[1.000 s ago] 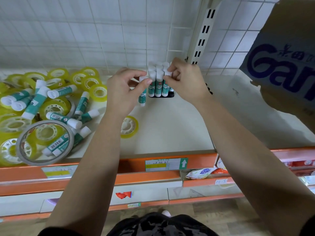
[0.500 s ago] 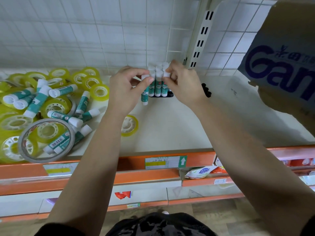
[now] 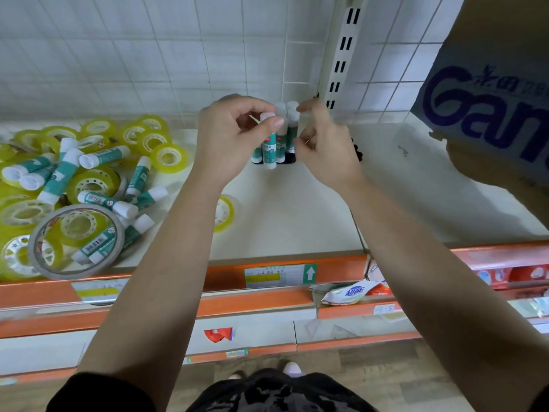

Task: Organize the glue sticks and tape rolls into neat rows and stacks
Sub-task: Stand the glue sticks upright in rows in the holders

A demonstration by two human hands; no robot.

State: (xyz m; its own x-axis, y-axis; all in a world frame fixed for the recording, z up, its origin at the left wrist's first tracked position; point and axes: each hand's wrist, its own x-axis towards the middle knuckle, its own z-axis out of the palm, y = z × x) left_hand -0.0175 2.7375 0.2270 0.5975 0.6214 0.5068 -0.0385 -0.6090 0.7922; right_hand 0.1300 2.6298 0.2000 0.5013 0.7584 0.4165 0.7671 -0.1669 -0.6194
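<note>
Shelf: white store shelf [image 3: 297, 209] with an orange price rail is backing onto a wire grid.
Left hand [image 3: 228, 144]: is pinching one upright glue stick [image 3: 269, 150] by its white cap.
Right hand [image 3: 326, 153]: blurred, is hovering beside the standing glue sticks [image 3: 286, 135]; its grip cannot be told.
Standing glue sticks: are clustering upright at the shelf's back, between both hands.
Pile: loose glue sticks [image 3: 59, 176] and yellow tape rolls [image 3: 169, 157] are lying jumbled at left.

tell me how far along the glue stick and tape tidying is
Early. Done: a small block of glue sticks stands upright at the back. In hand: the left hand pinches one more glue stick beside it. Left: the jumbled pile of sticks and tape rolls, plus a stray roll.
</note>
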